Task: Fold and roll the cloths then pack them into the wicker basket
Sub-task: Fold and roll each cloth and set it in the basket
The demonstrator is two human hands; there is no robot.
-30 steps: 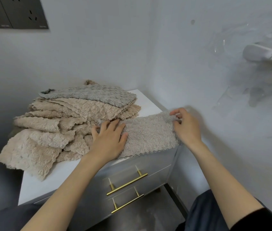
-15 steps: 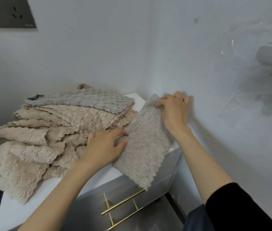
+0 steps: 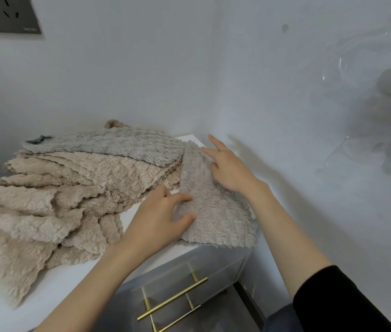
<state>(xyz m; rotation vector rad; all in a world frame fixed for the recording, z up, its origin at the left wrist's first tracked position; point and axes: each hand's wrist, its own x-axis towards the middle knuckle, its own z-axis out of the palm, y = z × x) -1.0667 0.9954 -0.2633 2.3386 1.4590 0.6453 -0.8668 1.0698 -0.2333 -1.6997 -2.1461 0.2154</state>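
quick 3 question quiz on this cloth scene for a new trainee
1. True or false: a wicker basket is in view.
2. The top cloth of the pile is: A grey, B beige, C black.
3. Which hand lies flat, outstretched, at the far end of the separate cloth?
Key: 1 false; 2 A; 3 the right hand.

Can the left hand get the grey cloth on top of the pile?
Probably yes. The grey cloth lies uncovered on top of the pile, just beyond the left hand, with nothing between them.
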